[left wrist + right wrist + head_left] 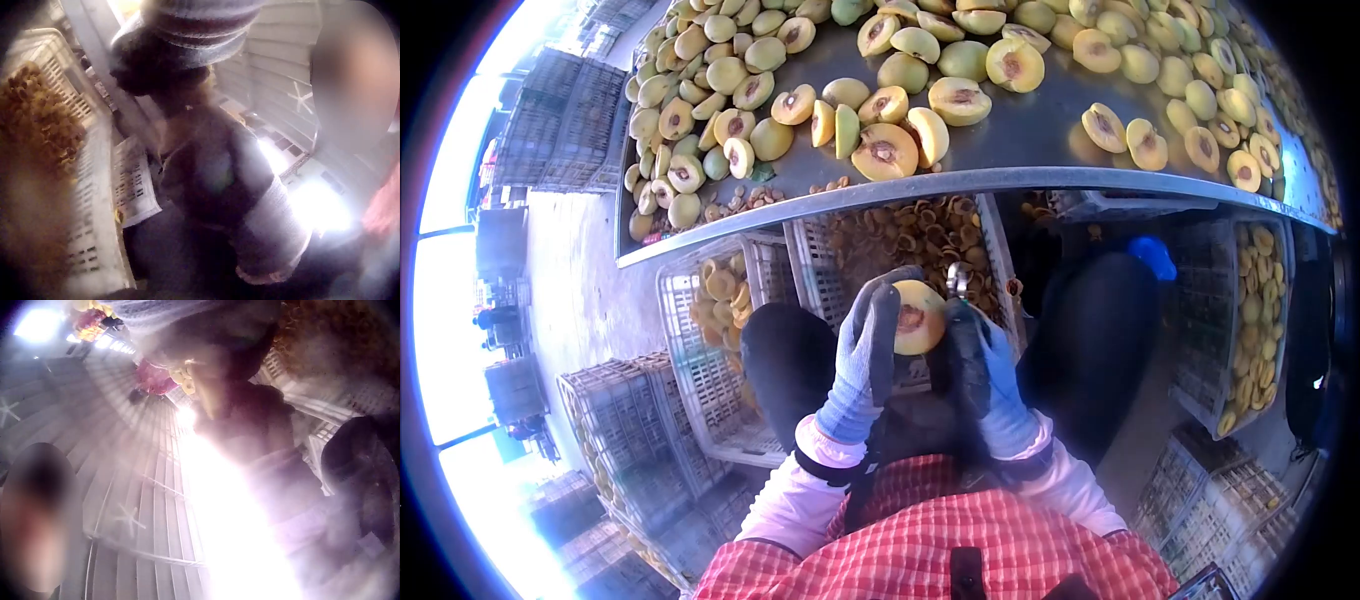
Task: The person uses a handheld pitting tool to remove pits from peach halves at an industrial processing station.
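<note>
My left hand (867, 335), in a grey-white glove with dark palm, holds a yellow peach half (918, 318), cut face up with the brown pit hollow showing. Close beside the peach, my right hand (985, 355), gloved alike, grips a small metal tool with a looped end (957, 279); its handle is hidden in the fist. Both hands are over my lap, at the near end of a white crate (805, 262) of brown pits. The left wrist view shows the dark glove (219, 169) blurred, and a pale sliver of peach (205, 394) shows in the right wrist view.
A metal table (1020, 130) with a raised rim spans the front, bearing many peach halves (885, 150). Crates of peach halves stand by my left knee (675, 310) and on the right (1235, 330). Stacked crates (640, 420) stand at left. Something blue (1152, 257) lies beyond my right knee.
</note>
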### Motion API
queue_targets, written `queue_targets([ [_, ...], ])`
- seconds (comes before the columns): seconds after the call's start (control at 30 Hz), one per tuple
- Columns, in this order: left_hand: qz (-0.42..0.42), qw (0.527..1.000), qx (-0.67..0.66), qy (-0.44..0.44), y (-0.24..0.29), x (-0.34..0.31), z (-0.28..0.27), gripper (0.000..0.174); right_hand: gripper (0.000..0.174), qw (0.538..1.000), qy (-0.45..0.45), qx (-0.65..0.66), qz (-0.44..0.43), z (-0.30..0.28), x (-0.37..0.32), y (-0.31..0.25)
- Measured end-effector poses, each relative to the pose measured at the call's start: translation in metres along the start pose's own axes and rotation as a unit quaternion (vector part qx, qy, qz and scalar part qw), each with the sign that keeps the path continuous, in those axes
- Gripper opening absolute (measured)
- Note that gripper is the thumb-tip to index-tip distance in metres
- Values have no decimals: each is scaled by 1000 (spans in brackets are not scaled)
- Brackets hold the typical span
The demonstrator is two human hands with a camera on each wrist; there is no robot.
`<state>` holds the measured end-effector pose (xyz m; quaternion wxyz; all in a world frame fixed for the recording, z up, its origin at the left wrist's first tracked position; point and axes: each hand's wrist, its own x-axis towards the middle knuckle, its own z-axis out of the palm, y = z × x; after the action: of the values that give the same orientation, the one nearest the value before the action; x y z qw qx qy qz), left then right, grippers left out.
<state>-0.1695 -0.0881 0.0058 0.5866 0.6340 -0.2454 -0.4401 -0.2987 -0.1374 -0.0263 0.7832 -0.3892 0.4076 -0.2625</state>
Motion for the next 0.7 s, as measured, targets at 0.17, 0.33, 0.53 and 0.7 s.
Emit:
queue_targets([
  [0.17,38,996,38,77,1,-10,11,37,19,984,-19,-143,-101,8,-27,-2],
  [0.33,119,984,99,90,-7,-15,16,39,26,968,-53,-212,-124,1,-28,17],
  [0.53,106,989,69,76,-4,-16,18,39,29,971,-25,-128,-201,7,-38,23],
  [0.7,98,991,39,87,-6,-12,29,40,29,964,-19,-187,-189,3,-36,7],
])
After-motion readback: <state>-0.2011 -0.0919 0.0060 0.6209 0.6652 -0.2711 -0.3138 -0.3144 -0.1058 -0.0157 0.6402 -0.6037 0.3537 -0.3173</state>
